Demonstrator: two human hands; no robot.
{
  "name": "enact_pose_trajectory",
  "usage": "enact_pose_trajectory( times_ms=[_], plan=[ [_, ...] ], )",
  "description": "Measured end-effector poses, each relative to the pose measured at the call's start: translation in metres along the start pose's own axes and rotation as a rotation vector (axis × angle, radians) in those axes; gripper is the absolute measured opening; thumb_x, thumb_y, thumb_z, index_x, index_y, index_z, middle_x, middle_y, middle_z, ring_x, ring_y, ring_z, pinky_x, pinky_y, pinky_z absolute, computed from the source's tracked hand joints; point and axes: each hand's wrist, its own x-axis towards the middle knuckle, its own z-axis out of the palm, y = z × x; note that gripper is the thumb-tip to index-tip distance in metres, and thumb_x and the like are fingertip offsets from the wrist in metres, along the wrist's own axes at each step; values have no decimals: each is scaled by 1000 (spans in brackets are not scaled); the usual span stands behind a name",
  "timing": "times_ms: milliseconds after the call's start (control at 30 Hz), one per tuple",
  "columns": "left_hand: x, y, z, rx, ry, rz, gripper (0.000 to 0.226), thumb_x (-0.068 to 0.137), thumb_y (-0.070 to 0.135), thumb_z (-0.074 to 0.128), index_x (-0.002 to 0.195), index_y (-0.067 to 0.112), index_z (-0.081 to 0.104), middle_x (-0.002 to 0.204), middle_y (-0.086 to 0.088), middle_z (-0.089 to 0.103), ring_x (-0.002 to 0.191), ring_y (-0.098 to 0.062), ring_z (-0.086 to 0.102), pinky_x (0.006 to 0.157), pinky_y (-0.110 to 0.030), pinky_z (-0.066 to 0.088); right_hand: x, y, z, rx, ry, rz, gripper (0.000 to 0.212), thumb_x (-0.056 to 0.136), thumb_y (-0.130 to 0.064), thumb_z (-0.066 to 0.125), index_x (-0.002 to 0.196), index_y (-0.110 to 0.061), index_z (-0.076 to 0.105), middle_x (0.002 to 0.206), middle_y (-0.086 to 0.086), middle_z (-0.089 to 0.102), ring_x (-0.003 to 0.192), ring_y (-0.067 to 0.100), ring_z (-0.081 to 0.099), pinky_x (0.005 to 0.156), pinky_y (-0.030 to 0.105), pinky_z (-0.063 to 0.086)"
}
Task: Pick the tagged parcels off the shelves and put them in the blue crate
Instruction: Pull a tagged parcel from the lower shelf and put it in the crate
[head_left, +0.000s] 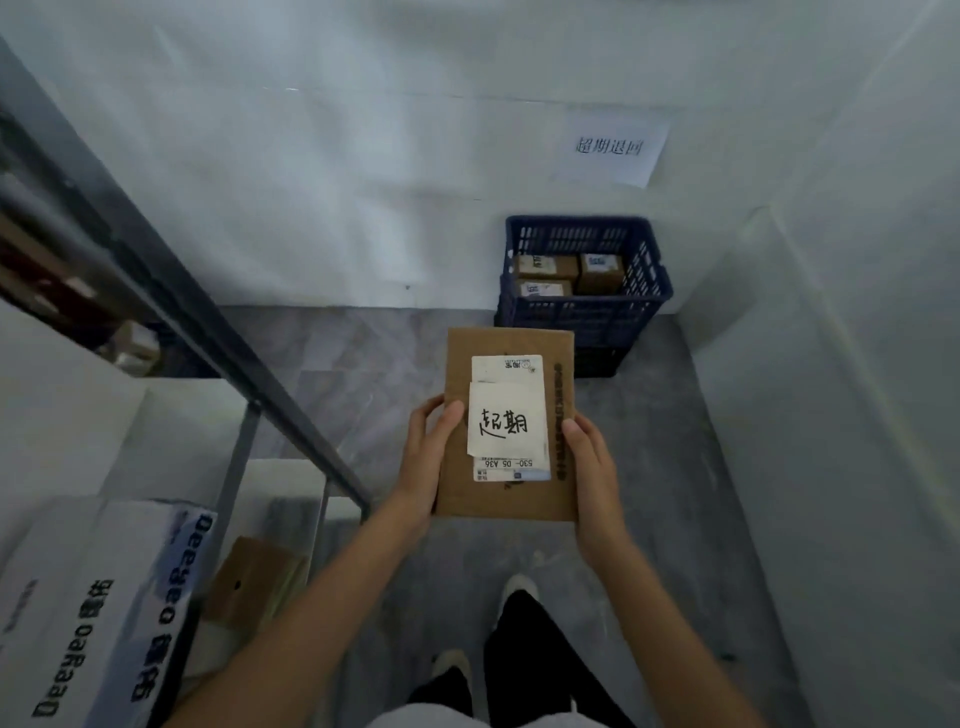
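You hold a flat cardboard parcel (506, 423) out in front of you at the centre of the view, label side up; your left hand (427, 457) grasps its left edge with the thumb curled over the top face, and your right hand (595, 467) clasps the right edge the same way, fingers underneath; the two-sided hold keeps a thin, wide piece level, which is likely why you carry it so. A handwritten white tag (506, 420) lies over the printed shipping label (511, 470); that tag marks this parcel as one to collect, and holding it face up lets you read it.

The blue crate (584, 306) sits on the floor at about one o'clock, pushed into the corner against the white wall (311, 182); three small brown boxes (569, 275) already lie inside it, so the job looks partly done. A paper sign (613, 150) is stuck to the wall above the crate, probably naming that spot.

The metal shelving (171, 296) runs along your left from ten o'clock down to seven o'clock; a white carton (104, 613) with dark lettering and a small brown box (254, 582) sit there at about eight o'clock.

The parcel is well short of the crate; I judge you need to step forward and lower it in flat beside the boxes.
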Motion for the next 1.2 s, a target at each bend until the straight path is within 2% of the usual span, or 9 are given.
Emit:
enact_pose_trajectory(
  times_ms=[100,333,533,633,733,833,1067,1133,1200],
  plan=[
    [43,10,28,23,-51,-35,52,85,48,62,131,29,43,113,-9,68,99,-28,68,87,-51,56,43,-5,-14,38,30,31,38,92,-41,58,128,-27,54,123,3,66,109,18,64,97,44,51],
    [156,51,97,250,-220,-129,41,90,46,59,125,27,52,110,-9,71,98,-30,69,86,-47,57,174,-39,-50,146,4,159,90,74,-60,66,149,-37,23,137,-2,54,122,20,55,99,45,47],
    [245,95,155,418,-392,-199,47,84,57,60,124,36,49,107,-4,71,88,-20,73,67,-31,58,276,-78,-88,209,10,161,72,70,-60,71,133,-36,45,91,-2,67,79,20,62,58,32,53],
    [285,103,184,476,-369,-210,51,81,65,57,124,37,53,108,0,71,92,-20,71,79,-36,58,315,-88,-95,255,101,172,52,70,-59,72,115,-38,58,92,-1,71,89,24,66,60,32,55],
    [328,108,205,594,-263,-205,68,81,72,50,132,27,49,129,2,59,114,-17,57,97,-36,43,357,-96,-102,315,214,175,35,76,-54,70,107,-42,57,98,4,70,93,25,67,64,38,58],
    [371,116,219,553,-201,-343,80,79,74,51,140,24,37,133,3,42,130,-29,42,102,-54,36,407,-106,-108,354,308,187,37,82,-51,66,113,-34,52,101,7,66,94,26,66,70,42,58],
    [454,135,282,190,-239,-499,33,88,46,62,99,14,66,94,-7,73,89,-27,69,70,-43,59,505,-129,-114,354,375,208,52,85,-49,64,128,-29,43,114,13,60,104,31,60,86,51,52],
    [477,142,302,172,-213,-458,29,91,36,62,106,11,64,90,-7,74,85,-24,70,61,-37,58,530,-134,-120,330,380,220,51,85,-48,64,128,-29,44,117,10,60,107,28,60,88,51,52],
    [501,147,320,191,-158,-418,33,93,29,60,118,6,60,103,-11,71,95,-27,67,69,-40,57,551,-136,-129,261,383,221,44,86,-47,64,122,-25,49,115,4,63,107,21,61,87,43,52]
  ],
)
